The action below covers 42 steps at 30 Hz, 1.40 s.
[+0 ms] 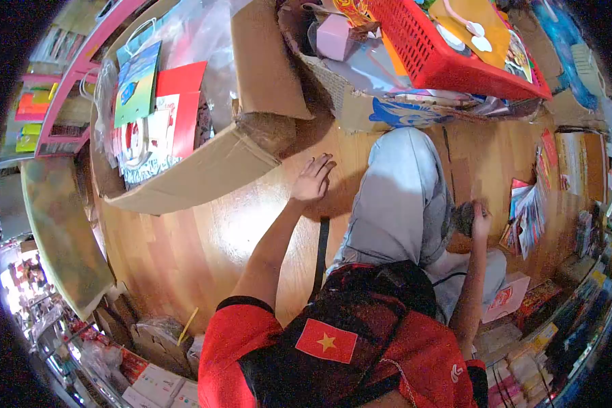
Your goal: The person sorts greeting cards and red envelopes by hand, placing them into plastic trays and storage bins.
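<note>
Stretched out ahead, the left hand [313, 178] lay palm down with its fingers loosely spread, low over the wooden floor [204, 238]; it gripped nothing, and whether the fingertips actually pressed on the boards could not be told. The right hand [481, 221] was curled beside the bent knee in grey trousers [401, 197], its fingers closed round a small dark fuzzy object [464, 217] too blurred to identify. The open cardboard box [204, 170] lay up and to the left of the left hand, tipped on its side. Its long lower flap ran slantwise from the far left towards that hand and ended near the fingertips but apart from them. Colourful cards in plastic sleeves [153, 115] filled its mouth. The left hand was much the nearer to the box; the right sat well apart, across the knee. Beyond the knee stood a red basket [442, 54] over more cardboard, with a pink box [334, 35] just beside it, and a fan of magazines [530, 211] lay to the right of the right hand
</note>
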Each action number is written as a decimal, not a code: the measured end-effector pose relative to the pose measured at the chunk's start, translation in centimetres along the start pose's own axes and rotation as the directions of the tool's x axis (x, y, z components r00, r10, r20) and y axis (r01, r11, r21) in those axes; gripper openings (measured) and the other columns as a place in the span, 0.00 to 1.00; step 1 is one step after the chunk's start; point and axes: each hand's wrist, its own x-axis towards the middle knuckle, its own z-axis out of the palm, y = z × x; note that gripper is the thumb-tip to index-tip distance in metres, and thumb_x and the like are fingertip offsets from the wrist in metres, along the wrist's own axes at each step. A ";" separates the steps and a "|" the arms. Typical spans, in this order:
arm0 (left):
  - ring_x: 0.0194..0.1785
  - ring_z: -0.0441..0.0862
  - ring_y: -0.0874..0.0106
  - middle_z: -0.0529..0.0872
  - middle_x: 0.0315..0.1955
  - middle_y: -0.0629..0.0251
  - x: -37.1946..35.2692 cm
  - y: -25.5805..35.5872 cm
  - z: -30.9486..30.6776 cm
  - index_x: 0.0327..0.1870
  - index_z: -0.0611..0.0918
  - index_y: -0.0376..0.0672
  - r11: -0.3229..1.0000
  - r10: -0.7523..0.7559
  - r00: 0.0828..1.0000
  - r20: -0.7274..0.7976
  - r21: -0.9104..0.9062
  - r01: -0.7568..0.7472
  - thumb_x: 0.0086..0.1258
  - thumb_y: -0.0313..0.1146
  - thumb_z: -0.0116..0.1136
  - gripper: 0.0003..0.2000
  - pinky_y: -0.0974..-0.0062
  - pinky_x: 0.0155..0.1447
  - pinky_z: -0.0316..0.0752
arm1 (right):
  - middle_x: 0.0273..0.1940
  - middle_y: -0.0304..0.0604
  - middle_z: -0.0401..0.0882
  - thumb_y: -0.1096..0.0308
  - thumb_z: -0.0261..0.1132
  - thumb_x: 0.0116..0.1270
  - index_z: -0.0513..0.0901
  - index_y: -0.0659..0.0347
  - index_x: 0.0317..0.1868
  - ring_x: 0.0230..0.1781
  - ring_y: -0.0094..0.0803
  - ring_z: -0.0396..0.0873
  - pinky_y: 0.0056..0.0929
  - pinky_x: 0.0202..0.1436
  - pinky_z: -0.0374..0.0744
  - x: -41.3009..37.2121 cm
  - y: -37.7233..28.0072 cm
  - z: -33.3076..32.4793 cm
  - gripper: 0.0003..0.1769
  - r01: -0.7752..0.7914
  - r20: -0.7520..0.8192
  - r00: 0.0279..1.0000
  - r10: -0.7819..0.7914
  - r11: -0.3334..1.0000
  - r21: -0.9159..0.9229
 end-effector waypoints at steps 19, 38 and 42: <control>0.55 0.71 0.56 0.74 0.52 0.54 -0.9 1.6 1.2 0.53 0.74 0.42 0.980 -0.106 0.992 -0.072 0.163 0.117 0.54 0.30 0.50 0.21 0.60 0.58 0.67 | 0.32 0.52 0.82 0.53 0.64 0.52 0.82 0.67 0.36 0.36 0.42 0.81 0.37 0.41 0.76 0.4 1.9 -3.6 0.22 -0.133 -0.108 0.989 0.101 0.928 -0.347; 0.48 0.74 0.56 0.77 0.44 0.54 0.4 2.2 0.6 0.47 0.77 0.40 0.958 -0.197 0.980 -0.019 0.207 0.197 0.58 0.28 0.50 0.15 0.63 0.52 0.70 | 0.51 0.55 0.73 0.62 0.53 0.62 0.69 0.63 0.54 0.28 0.42 0.82 0.38 0.27 0.80 14.3 7.6 -10.1 0.22 -0.252 -0.279 0.953 -0.122 0.197 -0.948; 0.47 0.75 0.56 0.78 0.42 0.54 0.1 2.6 0.3 0.46 0.77 0.39 0.954 -0.199 0.979 -0.036 0.220 0.202 0.59 0.28 0.50 0.13 0.64 0.50 0.71 | 0.47 0.55 0.75 0.65 0.50 0.62 0.79 0.62 0.33 0.30 0.41 0.82 0.38 0.29 0.81 14.7 5.8 -12.6 0.13 0.073 0.072 0.997 -0.012 0.061 -0.995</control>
